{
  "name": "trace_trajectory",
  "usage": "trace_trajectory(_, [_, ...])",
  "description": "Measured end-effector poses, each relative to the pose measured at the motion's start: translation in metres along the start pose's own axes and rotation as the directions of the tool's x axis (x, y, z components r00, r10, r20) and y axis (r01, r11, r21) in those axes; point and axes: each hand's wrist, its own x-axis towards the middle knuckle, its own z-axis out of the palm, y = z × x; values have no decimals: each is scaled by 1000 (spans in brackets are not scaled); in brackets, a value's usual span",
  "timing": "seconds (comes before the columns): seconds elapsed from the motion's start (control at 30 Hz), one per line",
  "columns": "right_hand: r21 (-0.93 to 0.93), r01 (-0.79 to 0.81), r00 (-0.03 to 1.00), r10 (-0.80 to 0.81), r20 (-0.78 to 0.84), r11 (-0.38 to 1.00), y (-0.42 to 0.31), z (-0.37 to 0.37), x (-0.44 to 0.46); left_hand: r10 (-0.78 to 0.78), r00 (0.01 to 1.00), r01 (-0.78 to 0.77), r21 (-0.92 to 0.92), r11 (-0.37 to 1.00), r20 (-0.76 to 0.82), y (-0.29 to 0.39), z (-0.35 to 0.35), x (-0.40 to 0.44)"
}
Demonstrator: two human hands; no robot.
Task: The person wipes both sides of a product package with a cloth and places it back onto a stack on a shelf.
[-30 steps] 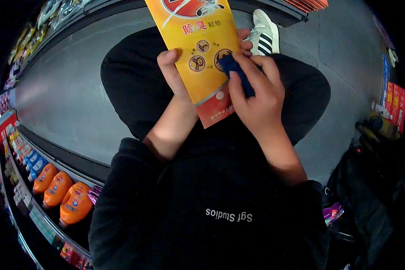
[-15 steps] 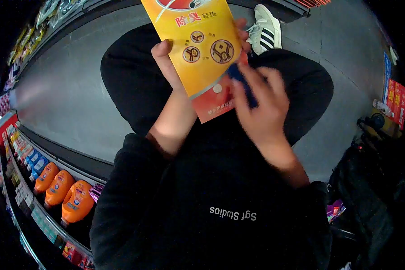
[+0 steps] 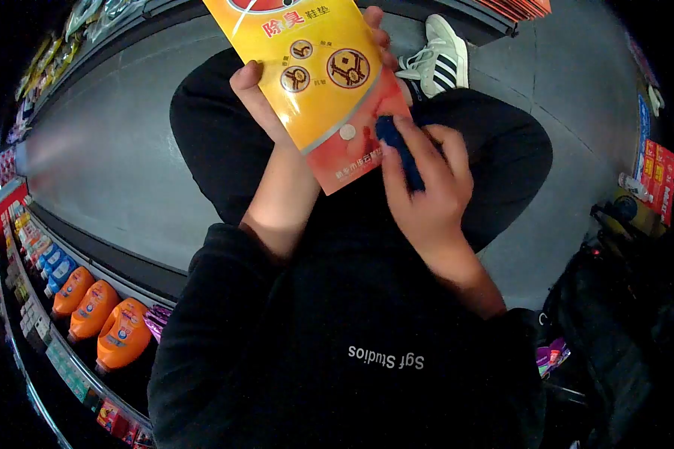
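Note:
A yellow and red insole packet [image 3: 318,105] with printed Chinese characters is held up in front of my lap. My left hand [image 3: 258,101] is closed round it from behind, thumb at the left edge and fingertips showing past the right edge. My right hand [image 3: 434,176] pinches a dark blue cloth [image 3: 403,153] at the packet's lower right edge. Whether the cloth touches the packet I cannot tell. A round pale spot is visible on the red part. The top of the packet lies outside the view.
I sit cross-legged on a grey floor [image 3: 112,150], one white sneaker [image 3: 440,60] with black stripes ahead. Shelves run along the left, holding orange bottles [image 3: 123,333] and blue ones. A dark bag [image 3: 606,299] stands at the right, near red boxes [image 3: 660,176].
The packet and my left hand have shifted left and slightly up. My right hand with the cloth has moved a little down, uncovering more of the red part.

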Motion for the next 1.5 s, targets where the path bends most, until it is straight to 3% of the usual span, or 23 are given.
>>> trace_trajectory(0.23, [200, 195, 973, -215, 80, 960, -30, 13, -10, 59, 998, -59, -39, 998, 4, 8, 0, 3])
trace_trajectory(0.3, [266, 169, 969, -209, 132, 949, -31, 5, -7, 79, 997, -79, -42, 996, -11, 11, -1, 4])
trace_trajectory(0.37, [385, 234, 897, -351, 268, 893, -29, -2, -6, 102, 995, -103, -41, 994, -23, 15, -3, 6])
trace_trajectory(0.43, [415, 228, 868, -377, 324, 881, -28, -13, -5, 118, 992, -119, -32, 992, -40, 18, -6, 7])
trace_trajectory(0.57, [207, 66, 992, -87, 90, 976, -11, -28, 9, 134, 989, -135, -23, 991, -56, 22, -8, 8])
trace_trajectory(0.7, [312, -105, 994, 110, 2, 944, 8, -32, 24, 142, 988, -143, -17, 990, -67, 22, -9, 9])
trace_trajectory(0.83, [335, -117, 989, 142, -49, 935, 12, -32, 25, 144, 988, -145, -15, 989, -63, 22, -10, 10])
trace_trajectory(0.9, [260, -110, 992, 122, -28, 959, 10, -30, 23, 138, 989, -139, -19, 990, -57, 22, -9, 10])
trace_trajectory(0.97, [166, 45, 999, -43, -21, 985, 8, -25, 22, 128, 991, -129, -25, 991, -50, 21, -8, 11])
trace_trajectory(1.03, [90, 59, 992, -68, 108, 994, 1, -22, 15, 118, 992, -119, -30, 992, -41, 19, -6, 9])
trace_trajectory(1.3, [-21, -18, 999, 18, -29, 1000, 32, -20, 13, 38, 999, -34, -97, 995, 38, 17, 2, 8])
trace_trajectory(1.33, [84, -109, 994, 111, -16, 990, 32, -24, 17, 23, 998, -16, -110, 994, 60, 16, 2, 9])
trace_trajectory(1.37, [220, -196, 980, 198, 11, 956, 38, -26, 18, 3, 997, 8, -131, 991, 79, 15, 3, 8])
trace_trajectory(1.4, [483, -421, 899, 423, 112, 767, 34, -31, 19, -18, 994, 34, -153, 988, 109, 15, 5, 9])
trace_trajectory(1.43, [670, -582, 769, 580, 269, 460, 29, -37, 22, -43, 990, 66, -173, 983, 131, 14, 6, 9])
trace_trajectory(1.47, [717, -596, 753, 563, 342, 362, 28, -41, 24, -73, 984, 104, -194, 975, 161, 13, 7, 9])
trace_trajectory(1.5, [718, -595, 753, 564, 340, 362, 28, -44, 26, -98, 977, 140, -223, 965, 189, 12, 8, 10])
